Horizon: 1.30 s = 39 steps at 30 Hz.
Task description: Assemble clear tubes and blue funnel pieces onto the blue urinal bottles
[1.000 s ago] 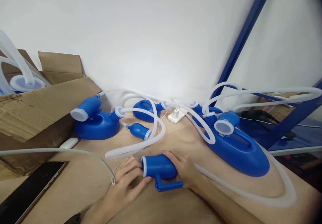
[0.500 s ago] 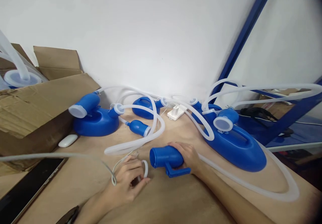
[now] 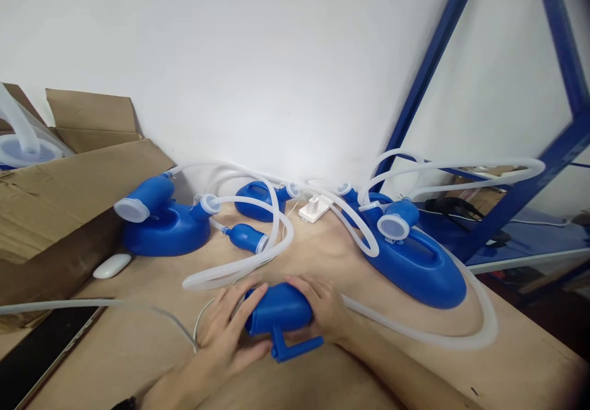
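Between both hands lies a blue plastic urinal cup (image 3: 286, 308), with a bar-like handle jutting from its lower side. My right hand (image 3: 322, 305) is wrapped round its right end. My left hand (image 3: 230, 324) closes over the mouth at the left end, fingers on top and thumb below. Whatever sits between my left palm and the mouth is hidden. A white tube (image 3: 415, 333) curves across the table to the right of my right wrist. Right of the hands lies a large blue urinal bottle (image 3: 410, 268) with a capped cup (image 3: 401, 218) resting on it.
On the left stand an open cardboard box (image 3: 83, 195), a white computer mouse (image 3: 112, 266) and a dark flat device (image 3: 50, 348). Another blue bottle (image 3: 166, 235) and a small capped cup (image 3: 246, 238) lie nearer the middle. Behind is a white power strip (image 3: 316, 209); blue shelving (image 3: 507, 213) stands right.
My left hand, which held a white ring-like piece, has moved right onto the cup's mouth; the ring no longer shows. The cup has shifted left and lower. The view has turned slightly right.
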### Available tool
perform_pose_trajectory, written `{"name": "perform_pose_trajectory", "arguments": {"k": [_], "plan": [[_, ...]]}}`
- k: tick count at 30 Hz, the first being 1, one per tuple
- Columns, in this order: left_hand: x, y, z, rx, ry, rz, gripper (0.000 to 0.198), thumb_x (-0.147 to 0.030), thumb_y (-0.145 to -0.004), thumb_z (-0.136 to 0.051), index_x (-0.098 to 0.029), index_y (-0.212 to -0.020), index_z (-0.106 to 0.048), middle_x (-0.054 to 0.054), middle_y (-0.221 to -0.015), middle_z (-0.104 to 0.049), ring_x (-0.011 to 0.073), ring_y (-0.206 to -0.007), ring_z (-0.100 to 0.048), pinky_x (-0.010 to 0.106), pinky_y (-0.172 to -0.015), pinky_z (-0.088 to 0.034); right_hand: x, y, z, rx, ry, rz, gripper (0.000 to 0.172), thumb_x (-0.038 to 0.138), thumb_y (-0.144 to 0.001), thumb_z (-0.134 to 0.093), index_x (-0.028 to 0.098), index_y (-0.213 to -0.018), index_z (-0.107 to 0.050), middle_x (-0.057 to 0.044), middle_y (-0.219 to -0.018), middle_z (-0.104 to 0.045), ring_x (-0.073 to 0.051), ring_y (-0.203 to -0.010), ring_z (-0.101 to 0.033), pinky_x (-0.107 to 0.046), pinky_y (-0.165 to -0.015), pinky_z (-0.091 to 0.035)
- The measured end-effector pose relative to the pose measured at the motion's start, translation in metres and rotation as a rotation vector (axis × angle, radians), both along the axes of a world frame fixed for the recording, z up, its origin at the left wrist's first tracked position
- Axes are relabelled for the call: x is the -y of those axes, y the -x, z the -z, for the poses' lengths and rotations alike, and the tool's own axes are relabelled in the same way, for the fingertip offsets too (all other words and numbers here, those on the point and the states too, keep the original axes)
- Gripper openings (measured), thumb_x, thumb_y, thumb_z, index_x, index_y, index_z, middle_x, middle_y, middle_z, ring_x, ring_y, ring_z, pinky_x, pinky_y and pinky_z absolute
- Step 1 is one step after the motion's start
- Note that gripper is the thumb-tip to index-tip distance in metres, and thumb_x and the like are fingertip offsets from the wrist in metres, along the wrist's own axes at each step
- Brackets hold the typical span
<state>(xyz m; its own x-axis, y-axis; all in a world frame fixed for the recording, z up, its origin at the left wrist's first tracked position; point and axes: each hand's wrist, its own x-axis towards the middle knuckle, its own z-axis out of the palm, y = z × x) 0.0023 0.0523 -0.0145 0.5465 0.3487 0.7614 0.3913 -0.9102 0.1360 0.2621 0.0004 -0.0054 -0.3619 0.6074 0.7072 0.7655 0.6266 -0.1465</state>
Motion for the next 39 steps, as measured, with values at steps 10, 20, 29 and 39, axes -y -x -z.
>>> {"name": "perform_pose_trajectory", "arguments": {"k": [10, 20, 29, 39], "plan": [[-0.011, 0.005, -0.015, 0.172, 0.295, -0.117, 0.041, -0.036, -0.085, -0.067, -0.024, -0.122, -0.055, 0.005, -0.102, -0.079, 0.0233, -0.081, -0.079, 0.033, -0.067, -0.065, -0.004, -0.019, -0.01, 0.1, 0.124, 0.195, 0.038, 0.04, -0.099, -0.062, 0.02, -0.13, -0.061, -0.012, -0.103, -0.077, -0.027, -0.087, -0.074, -0.038, -0.073, -0.058], [-0.014, 0.011, -0.004, 0.18, 0.245, -0.026, 0.051, -0.045, -0.085, -0.076, -0.023, -0.126, -0.054, 0.01, -0.113, -0.075, 0.0289, -0.098, -0.078, 0.041, -0.081, -0.067, -0.003, -0.008, -0.014, -0.022, -0.043, 0.144, 0.013, 0.027, -0.097, -0.06, 0.022, -0.11, -0.062, -0.011, -0.105, -0.072, -0.026, -0.097, -0.066, -0.041, -0.082, -0.056], [-0.005, 0.0, 0.0, 0.305, 0.187, -0.058, 0.043, -0.045, -0.095, -0.068, -0.023, -0.129, -0.053, 0.013, -0.12, -0.07, 0.0315, -0.109, -0.074, 0.047, -0.086, -0.065, 0.007, 0.0, -0.016, -0.113, 0.276, 0.176, 0.044, 0.041, -0.108, -0.042, 0.023, -0.071, -0.059, -0.001, -0.057, -0.055, -0.016, -0.051, -0.051, -0.032, -0.053, -0.042], [-0.007, 0.004, 0.002, 0.313, 0.196, -0.055, 0.047, -0.054, -0.097, -0.064, -0.024, -0.131, -0.051, 0.013, -0.119, -0.069, 0.0305, -0.11, -0.073, 0.047, -0.089, -0.064, 0.0, 0.01, -0.019, -0.931, 1.031, -0.185, 0.048, 0.068, -0.097, -0.055, 0.021, -0.087, -0.059, 0.0, -0.078, -0.062, -0.014, -0.063, -0.057, -0.026, -0.055, -0.047]]}}
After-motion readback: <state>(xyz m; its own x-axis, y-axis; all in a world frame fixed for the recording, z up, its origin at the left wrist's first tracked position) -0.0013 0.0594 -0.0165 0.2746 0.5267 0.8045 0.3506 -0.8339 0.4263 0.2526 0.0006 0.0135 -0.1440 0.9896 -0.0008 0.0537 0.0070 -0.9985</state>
